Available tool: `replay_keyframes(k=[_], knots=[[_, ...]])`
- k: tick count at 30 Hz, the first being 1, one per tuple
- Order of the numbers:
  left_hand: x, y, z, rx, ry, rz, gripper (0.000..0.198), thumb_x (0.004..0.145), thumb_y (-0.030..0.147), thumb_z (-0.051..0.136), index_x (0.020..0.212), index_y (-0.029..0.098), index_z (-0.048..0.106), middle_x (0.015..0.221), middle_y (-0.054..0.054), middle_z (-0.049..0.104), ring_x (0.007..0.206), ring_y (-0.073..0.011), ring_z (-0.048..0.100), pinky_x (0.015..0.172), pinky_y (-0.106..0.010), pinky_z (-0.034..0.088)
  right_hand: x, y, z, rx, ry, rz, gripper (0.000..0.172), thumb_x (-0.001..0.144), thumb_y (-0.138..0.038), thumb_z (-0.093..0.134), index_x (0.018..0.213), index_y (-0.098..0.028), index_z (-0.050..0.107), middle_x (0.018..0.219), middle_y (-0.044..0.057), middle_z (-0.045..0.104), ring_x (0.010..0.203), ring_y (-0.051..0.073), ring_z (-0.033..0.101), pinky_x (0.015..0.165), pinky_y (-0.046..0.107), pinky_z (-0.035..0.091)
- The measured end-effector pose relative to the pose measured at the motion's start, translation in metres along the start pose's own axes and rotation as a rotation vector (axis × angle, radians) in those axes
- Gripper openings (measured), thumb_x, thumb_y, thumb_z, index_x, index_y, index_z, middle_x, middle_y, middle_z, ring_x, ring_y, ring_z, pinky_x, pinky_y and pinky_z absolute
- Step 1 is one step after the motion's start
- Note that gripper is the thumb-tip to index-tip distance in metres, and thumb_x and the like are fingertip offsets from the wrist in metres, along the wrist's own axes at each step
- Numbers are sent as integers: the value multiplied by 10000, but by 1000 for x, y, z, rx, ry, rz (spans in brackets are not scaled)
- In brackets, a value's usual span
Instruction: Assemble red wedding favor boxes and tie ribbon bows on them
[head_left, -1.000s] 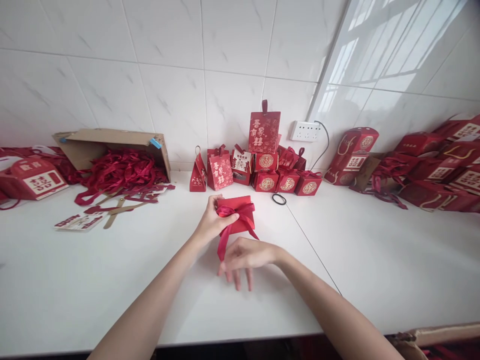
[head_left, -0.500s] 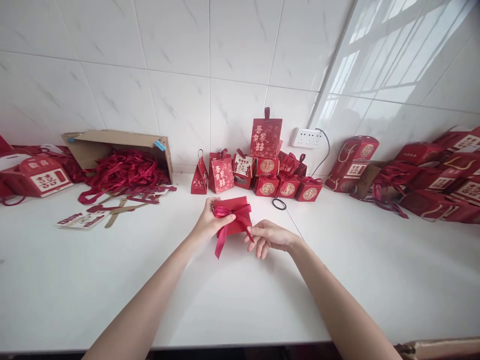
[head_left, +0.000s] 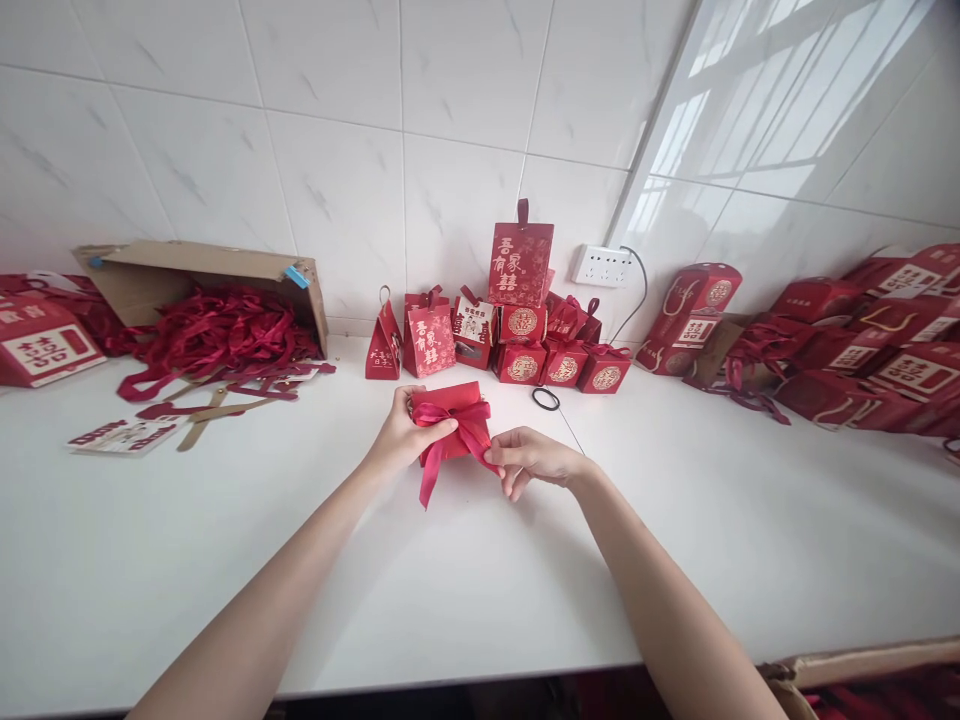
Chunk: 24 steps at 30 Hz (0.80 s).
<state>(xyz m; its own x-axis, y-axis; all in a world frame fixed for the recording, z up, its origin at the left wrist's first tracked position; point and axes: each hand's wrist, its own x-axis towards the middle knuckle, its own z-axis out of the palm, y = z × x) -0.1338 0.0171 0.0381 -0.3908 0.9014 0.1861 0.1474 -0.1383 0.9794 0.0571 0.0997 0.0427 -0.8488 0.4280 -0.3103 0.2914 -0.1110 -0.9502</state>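
A small red gift box (head_left: 459,398) sits on the white counter (head_left: 225,540) in front of me, wrapped with a dark red ribbon (head_left: 471,432). My left hand (head_left: 402,437) is closed on the ribbon's bow at the box's left side, thumb pressing on top. My right hand (head_left: 529,459) pinches one ribbon tail at the box's lower right. The other tail hangs down to the counter below the box.
A cluster of finished red boxes (head_left: 519,330) stands against the tiled wall. A tipped cardboard carton (head_left: 187,275) spills red ribbons (head_left: 217,335) at left. More red boxes (head_left: 862,350) pile at right. A black hair tie (head_left: 546,398) and wall socket (head_left: 602,265) lie beyond.
My right hand rose from the counter, where its fingers were spread, to the box's right side and pinched a ribbon tail. My left hand stayed on the bow.
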Motion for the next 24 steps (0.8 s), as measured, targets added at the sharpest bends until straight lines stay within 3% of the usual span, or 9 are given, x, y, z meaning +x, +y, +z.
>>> replay_keyframes(k=[5, 14, 16, 19, 21, 24], knots=[[-3, 1, 6, 72, -33, 1, 613, 561, 334, 757, 1052, 219, 409, 892, 6, 577, 874, -186, 609, 812, -332, 477, -14, -9, -11, -247, 43, -14, 196, 732, -302, 632, 646, -145, 553, 608, -20, 584, 578, 89, 582, 487, 201, 534], [-1, 1, 8, 105, -29, 9, 603, 566, 328, 759, 1044, 221, 407, 938, -13, 578, 928, -199, 595, 837, -334, 460, -12, -5, -9, -291, 11, 4, 184, 706, -282, 630, 631, -154, 521, 607, -34, 513, 561, 77, 519, 455, 204, 535], [-1, -1, 8, 101, -23, 14, 592, 570, 327, 755, 1036, 223, 405, 926, -8, 579, 925, -197, 596, 855, -340, 454, -12, -6, -9, -277, 67, -43, 243, 711, -364, 657, 689, -155, 535, 644, -27, 511, 572, 82, 508, 454, 224, 546], [0, -4, 8, 101, -2, 41, 593, 575, 346, 755, 1045, 225, 414, 974, -23, 581, 959, -211, 592, 887, -365, 446, -9, -6, -6, -203, 233, -246, 360, 706, -485, 668, 795, -172, 515, 722, -17, 513, 639, 98, 517, 461, 230, 555], [0, -7, 9, 150, 20, 118, 584, 575, 369, 760, 1047, 227, 447, 1111, -59, 553, 1064, -235, 557, 936, -382, 425, -5, -5, -1, -188, 331, -357, 386, 715, -515, 657, 798, -179, 485, 742, -11, 521, 672, 109, 543, 457, 211, 546], [-2, -10, 8, 236, 67, 296, 519, 603, 389, 753, 1039, 234, 518, 1303, -81, 457, 1247, -263, 434, 999, -383, 388, 2, -3, 8, -209, 442, -408, 385, 745, -531, 614, 740, -175, 467, 690, -15, 532, 612, 105, 561, 440, 215, 546]])
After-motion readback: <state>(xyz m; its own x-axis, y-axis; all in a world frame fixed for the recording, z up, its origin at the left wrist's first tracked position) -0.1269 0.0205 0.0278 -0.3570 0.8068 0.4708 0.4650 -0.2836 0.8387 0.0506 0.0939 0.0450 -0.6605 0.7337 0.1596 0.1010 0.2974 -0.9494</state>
